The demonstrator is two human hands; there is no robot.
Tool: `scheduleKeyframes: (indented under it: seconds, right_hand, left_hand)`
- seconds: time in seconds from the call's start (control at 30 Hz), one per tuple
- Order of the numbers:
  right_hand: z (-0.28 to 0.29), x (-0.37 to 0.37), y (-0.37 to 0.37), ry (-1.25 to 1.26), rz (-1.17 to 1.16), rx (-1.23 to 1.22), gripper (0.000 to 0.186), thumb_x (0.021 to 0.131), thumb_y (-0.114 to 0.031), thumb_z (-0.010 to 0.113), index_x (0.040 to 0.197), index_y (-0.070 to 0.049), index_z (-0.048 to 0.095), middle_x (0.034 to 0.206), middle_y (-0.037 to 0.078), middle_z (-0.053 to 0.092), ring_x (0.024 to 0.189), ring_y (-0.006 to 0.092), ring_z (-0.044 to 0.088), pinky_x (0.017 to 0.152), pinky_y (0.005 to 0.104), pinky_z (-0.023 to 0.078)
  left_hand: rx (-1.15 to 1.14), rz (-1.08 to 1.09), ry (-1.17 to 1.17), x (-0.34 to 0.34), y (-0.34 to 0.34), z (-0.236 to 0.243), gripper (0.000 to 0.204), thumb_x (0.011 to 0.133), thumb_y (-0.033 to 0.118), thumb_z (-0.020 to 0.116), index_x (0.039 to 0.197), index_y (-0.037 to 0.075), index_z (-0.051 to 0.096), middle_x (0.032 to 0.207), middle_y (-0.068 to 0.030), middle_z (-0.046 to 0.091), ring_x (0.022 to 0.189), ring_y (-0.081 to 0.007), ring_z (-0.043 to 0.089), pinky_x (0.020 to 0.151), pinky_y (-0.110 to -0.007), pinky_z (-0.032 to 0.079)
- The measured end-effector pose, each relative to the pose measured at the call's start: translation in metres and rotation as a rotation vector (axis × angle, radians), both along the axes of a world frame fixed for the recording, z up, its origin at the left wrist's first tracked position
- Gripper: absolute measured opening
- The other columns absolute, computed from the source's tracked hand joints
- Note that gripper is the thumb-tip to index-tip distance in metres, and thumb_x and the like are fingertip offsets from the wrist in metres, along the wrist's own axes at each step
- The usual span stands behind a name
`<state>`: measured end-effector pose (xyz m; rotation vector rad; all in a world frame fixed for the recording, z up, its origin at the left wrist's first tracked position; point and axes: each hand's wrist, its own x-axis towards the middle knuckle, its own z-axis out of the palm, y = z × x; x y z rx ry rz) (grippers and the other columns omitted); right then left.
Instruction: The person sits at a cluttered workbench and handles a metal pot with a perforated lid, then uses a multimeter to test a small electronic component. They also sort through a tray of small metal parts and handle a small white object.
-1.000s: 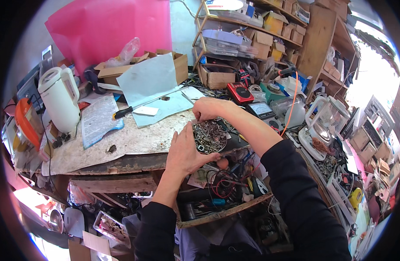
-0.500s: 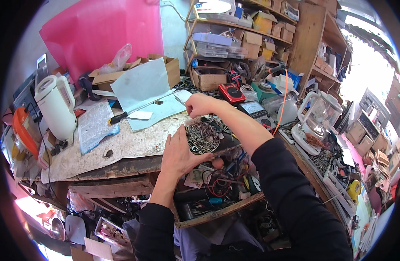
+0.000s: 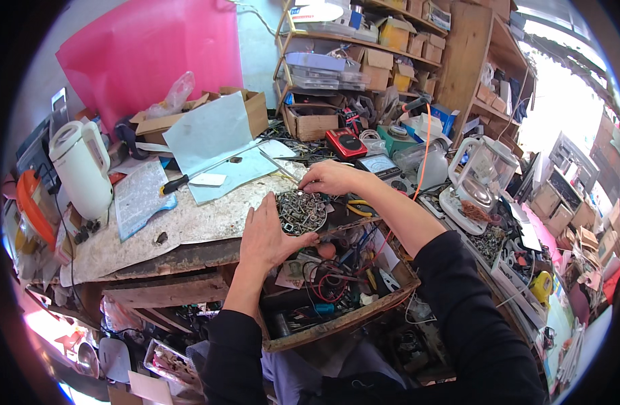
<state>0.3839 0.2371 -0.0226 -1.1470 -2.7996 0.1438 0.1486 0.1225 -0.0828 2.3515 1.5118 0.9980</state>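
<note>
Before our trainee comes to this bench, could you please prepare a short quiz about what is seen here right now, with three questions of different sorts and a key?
1. True or false: the drawer just below the metal parts stands open.

2. Which of these is to the left of the metal parts?
A) the meter
B) the kettle
C) the glass jug

3. Which hand has its thumb stretched along the near side of the metal parts, and where are its other fingers?

Key:
1. True.
2. B.
3. The left hand; its other fingers lie along the left side of the metal parts.
</note>
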Motion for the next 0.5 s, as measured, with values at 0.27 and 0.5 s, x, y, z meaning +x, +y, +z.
scheduleKeyframes:
  seconds: [0.27, 0.5]
  right_hand:
    - [-0.013, 0.006, -0.010, 0.278, -0.033, 0.168, 0.019, 0.087, -0.016, 0.070, 0.100, -0.001, 0.069, 0.098, 0.018, 0.069, 0.098, 0.0368, 0.066, 0.087, 0.0446, 0.052]
    - [0.019, -0.026, -0.037, 0.134, 0.085, -0.002, 0.029, 0.084, -0.018, 0.073, 0.109, -0.004, 0.072, 0.101, 0.018, 0.069, 0.099, 0.0369, 0.066, 0.088, 0.0423, 0.052]
  left_hand:
    - [0.130, 0.018, 0.003, 0.001, 0.006, -0.012, 0.121, 0.065, 0.059, 0.085, 0.145, -0.015, 0.034, 0.139, -0.0323, 0.054, 0.127, -0.0445, 0.053, 0.113, -0.046, 0.039]
    - [0.059, 0.032, 0.007, -0.004, 0.001, -0.006, 0.121, 0.064, 0.058, 0.086, 0.146, -0.014, 0.034, 0.140, -0.0334, 0.052, 0.129, -0.0446, 0.052, 0.112, -0.046, 0.039]
